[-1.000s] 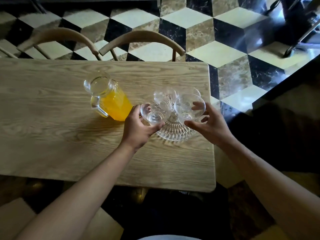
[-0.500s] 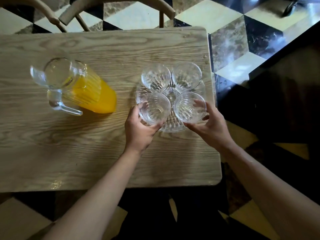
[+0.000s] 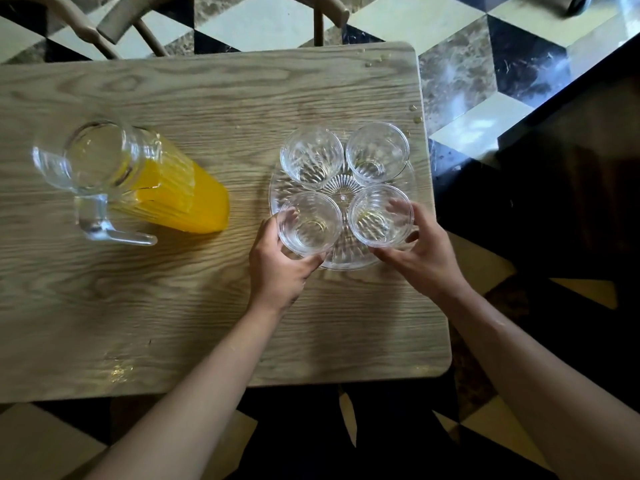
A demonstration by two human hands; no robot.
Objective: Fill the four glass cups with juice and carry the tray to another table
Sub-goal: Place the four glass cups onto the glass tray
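Note:
A round cut-glass tray (image 3: 346, 263) sits near the right end of a wooden table (image 3: 173, 306). Several empty glass cups stand on it. My left hand (image 3: 280, 271) wraps the near-left cup (image 3: 309, 223), thumb and fingers around its wall. My right hand (image 3: 420, 252) holds the near-right cup (image 3: 380, 214) the same way. The far-left cup (image 3: 311, 157) and far-right cup (image 3: 377, 152) stand untouched. A ribbed glass jug (image 3: 138, 181) of orange juice stands to the left, handle toward me, apart from both hands.
Two wooden chair backs (image 3: 114, 26) stand at the table's far side. The table's right edge lies close to the tray. A few drops (image 3: 415, 117) dot that edge. A dark counter (image 3: 571, 168) rises on the right over a patterned tile floor.
The view has tilted down and closer over the table. Both hands stay on the two near cups; tray and jug have not shifted on the table.

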